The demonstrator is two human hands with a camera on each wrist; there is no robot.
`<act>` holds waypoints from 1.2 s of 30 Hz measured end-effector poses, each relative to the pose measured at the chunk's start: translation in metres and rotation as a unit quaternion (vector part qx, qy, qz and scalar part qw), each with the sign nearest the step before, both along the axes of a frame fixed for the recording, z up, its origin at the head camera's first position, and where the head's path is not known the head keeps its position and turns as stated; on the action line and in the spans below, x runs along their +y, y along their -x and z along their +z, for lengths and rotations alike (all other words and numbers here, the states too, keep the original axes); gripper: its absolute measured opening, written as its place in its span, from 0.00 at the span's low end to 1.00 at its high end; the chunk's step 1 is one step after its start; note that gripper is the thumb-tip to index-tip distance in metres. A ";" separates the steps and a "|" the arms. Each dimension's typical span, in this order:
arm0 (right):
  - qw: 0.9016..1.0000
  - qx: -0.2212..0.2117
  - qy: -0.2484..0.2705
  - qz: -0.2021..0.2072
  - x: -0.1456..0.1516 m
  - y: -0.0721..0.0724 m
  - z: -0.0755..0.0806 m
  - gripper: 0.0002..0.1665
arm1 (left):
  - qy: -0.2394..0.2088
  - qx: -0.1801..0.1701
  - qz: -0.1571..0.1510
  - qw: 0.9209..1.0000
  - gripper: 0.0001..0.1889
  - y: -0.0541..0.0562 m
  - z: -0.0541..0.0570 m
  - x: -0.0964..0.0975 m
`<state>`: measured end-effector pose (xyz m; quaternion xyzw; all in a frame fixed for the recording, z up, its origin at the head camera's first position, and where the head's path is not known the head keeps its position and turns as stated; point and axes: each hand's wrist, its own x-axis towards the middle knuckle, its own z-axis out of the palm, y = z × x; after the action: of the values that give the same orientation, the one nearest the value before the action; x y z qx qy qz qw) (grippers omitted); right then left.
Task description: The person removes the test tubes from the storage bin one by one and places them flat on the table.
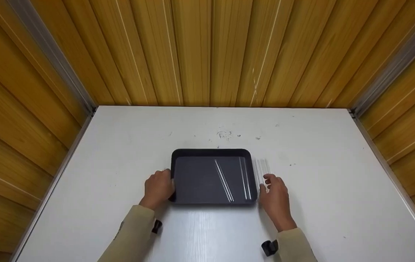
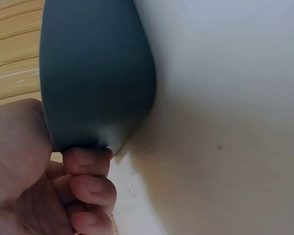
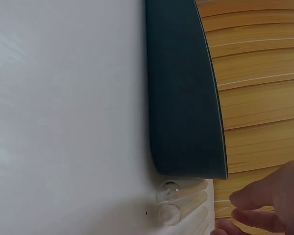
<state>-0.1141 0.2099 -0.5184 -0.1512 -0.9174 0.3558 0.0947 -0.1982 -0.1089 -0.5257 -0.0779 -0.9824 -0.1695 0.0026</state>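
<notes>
A dark rectangular tray lies on the white table, seen from its side in both wrist views. My left hand grips its left wall, with fingertips curled against the tray's lower edge. Inside, towards the right, are two slender clear tubes: a slanted one and a straighter one. Several more clear tubes lie side by side just right of the tray; their round ends show in the right wrist view. My right hand hovers by these, fingers loosely bent and holding nothing.
The white table carries small dark marks behind the tray. Wood-patterned panels enclose it at the back and both sides, with grey metal posts at the corners. A black strap piece sits at the right wrist.
</notes>
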 end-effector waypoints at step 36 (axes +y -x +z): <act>0.991 0.050 0.040 0.119 -0.039 0.014 0.002 0.19 | -0.008 -0.015 0.018 1.000 0.09 0.000 0.001 0.001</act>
<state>-0.1281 0.1711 -0.5163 -0.0271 -0.9080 0.4080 0.0915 -0.1982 -0.1082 -0.5250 -0.0578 -0.9823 -0.1782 -0.0085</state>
